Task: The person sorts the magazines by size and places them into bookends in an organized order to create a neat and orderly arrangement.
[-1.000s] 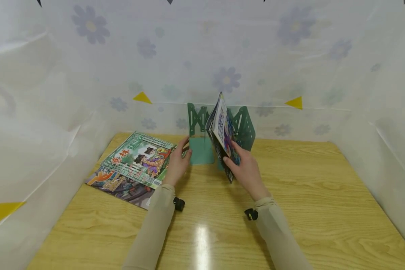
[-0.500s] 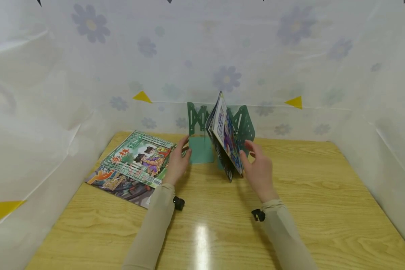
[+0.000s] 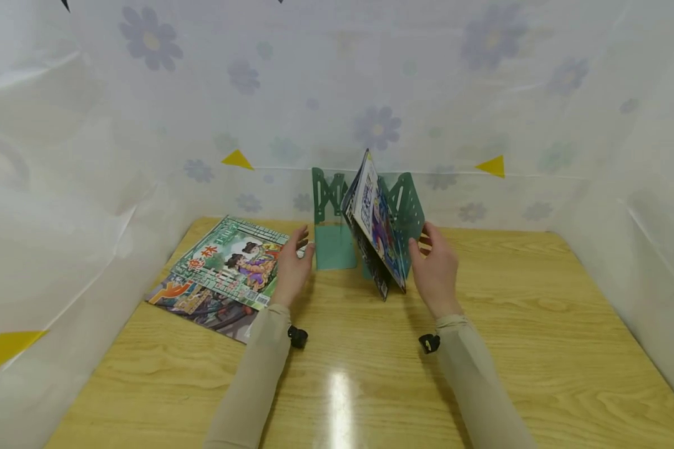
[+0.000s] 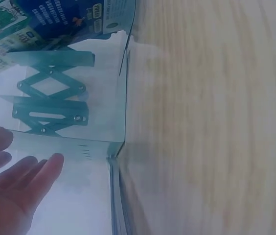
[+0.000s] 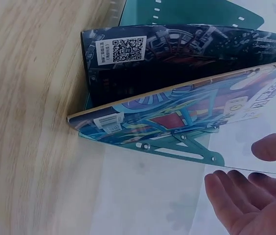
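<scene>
A green expandable bookend (image 3: 335,248) with crossed lattice slats stands at the back of the table. Two magazines lean upright inside its right part: one with a colourful cover (image 3: 379,224), the other with a dark cover (image 5: 192,54) and a QR code. At the left end panel is my left hand (image 3: 294,268), thumb and fingers spread apart, holding nothing. My right hand (image 3: 437,268) is at the right end panel (image 3: 411,209); in the right wrist view the panel's thin edge runs between its parted thumb and fingers.
Two more magazines lie flat and overlapping at the left, a green-bordered one (image 3: 233,262) on top of a darker one (image 3: 208,312). They reach close to my left wrist. A flower-patterned white curtain (image 3: 337,81) hangs behind the wooden table (image 3: 539,324).
My right hand has let go of the colourful magazine and moved right to the bookend's end panel. The magazine now leans farther right on its own. My left hand has shifted slightly.
</scene>
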A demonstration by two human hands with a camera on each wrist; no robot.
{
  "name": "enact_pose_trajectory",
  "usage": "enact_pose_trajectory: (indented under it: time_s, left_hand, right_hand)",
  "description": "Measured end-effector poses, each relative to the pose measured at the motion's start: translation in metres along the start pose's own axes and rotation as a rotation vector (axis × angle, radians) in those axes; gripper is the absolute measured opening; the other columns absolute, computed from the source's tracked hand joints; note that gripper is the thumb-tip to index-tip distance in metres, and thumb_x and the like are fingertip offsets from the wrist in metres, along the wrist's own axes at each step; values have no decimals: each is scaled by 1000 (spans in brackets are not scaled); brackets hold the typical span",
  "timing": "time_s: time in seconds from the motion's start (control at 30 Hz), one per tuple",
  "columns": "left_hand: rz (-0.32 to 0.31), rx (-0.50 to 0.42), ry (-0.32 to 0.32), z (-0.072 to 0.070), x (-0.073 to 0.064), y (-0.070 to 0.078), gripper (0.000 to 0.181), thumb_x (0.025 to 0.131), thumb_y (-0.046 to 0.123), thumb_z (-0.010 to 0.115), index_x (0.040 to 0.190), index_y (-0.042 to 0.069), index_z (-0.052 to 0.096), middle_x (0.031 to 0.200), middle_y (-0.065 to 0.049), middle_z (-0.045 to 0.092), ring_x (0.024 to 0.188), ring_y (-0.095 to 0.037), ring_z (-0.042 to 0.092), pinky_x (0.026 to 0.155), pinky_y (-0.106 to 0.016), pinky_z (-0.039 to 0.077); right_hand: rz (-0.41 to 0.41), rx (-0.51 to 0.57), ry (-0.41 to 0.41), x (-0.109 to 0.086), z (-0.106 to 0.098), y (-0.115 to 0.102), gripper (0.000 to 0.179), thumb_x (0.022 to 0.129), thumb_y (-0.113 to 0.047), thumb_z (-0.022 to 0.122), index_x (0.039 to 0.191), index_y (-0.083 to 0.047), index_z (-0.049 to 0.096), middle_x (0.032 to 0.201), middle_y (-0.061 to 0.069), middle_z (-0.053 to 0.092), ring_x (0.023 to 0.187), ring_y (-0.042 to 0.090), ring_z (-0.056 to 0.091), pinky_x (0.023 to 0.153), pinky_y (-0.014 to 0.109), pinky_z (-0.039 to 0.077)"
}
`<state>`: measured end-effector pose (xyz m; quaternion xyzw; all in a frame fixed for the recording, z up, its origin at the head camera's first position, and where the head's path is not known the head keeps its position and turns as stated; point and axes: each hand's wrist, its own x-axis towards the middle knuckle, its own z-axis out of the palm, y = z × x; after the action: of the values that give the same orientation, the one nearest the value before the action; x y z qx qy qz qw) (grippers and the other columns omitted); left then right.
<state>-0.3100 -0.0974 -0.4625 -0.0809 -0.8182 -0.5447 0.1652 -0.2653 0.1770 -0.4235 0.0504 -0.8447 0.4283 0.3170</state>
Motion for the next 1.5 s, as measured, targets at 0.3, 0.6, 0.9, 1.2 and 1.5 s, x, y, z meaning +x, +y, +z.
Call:
enact_pose_trajectory:
  time_s: [0.3, 0.6, 0.9, 1.2, 1.5]
  left_hand:
    - [-33, 8, 150, -15, -5, 9, 42, 103, 19, 53, 143, 8, 49, 138, -16, 53, 125, -31, 52, 96, -43, 51]
    - [-89, 43, 248, -33, -13, 15, 38, 100, 24, 61, 133, 6, 57, 127, -21, 57, 92, -31, 64, 74, -45, 55]
    - [-117, 85, 312, -63, -27, 10, 36, 100, 26, 60, 127, 3, 60, 126, -23, 58, 118, -40, 52, 87, -52, 48]
    - [-236, 157, 321, -87, -37, -4, 34, 101, 21, 54, 129, 0, 58, 120, -23, 58, 104, -38, 57, 85, -53, 46]
    - [-373, 117, 324, -116, -41, -18, 44, 100, 25, 55, 134, -3, 54, 133, -23, 53, 113, -38, 57, 88, -53, 48]
  right_hand:
    - [9, -29, -10, 7, 6, 3, 37, 102, -15, 55, 138, -4, 57, 128, 20, 61, 100, 36, 66, 72, 50, 58]
    - [22, -62, 5, 14, 8, 4, 35, 99, -8, 57, 133, -3, 62, 112, 22, 69, 88, 35, 69, 57, 48, 57]
    - [37, -58, 10, 15, 8, 4, 36, 100, -10, 58, 134, -4, 61, 110, 22, 69, 87, 35, 69, 60, 48, 57]
    - [55, -45, 23, 12, 9, 7, 33, 99, -9, 58, 131, -3, 63, 110, 21, 70, 90, 35, 68, 66, 49, 58]
    - [51, -31, 35, 11, 10, 9, 34, 101, -15, 57, 133, -7, 63, 116, 20, 68, 92, 36, 68, 70, 51, 57]
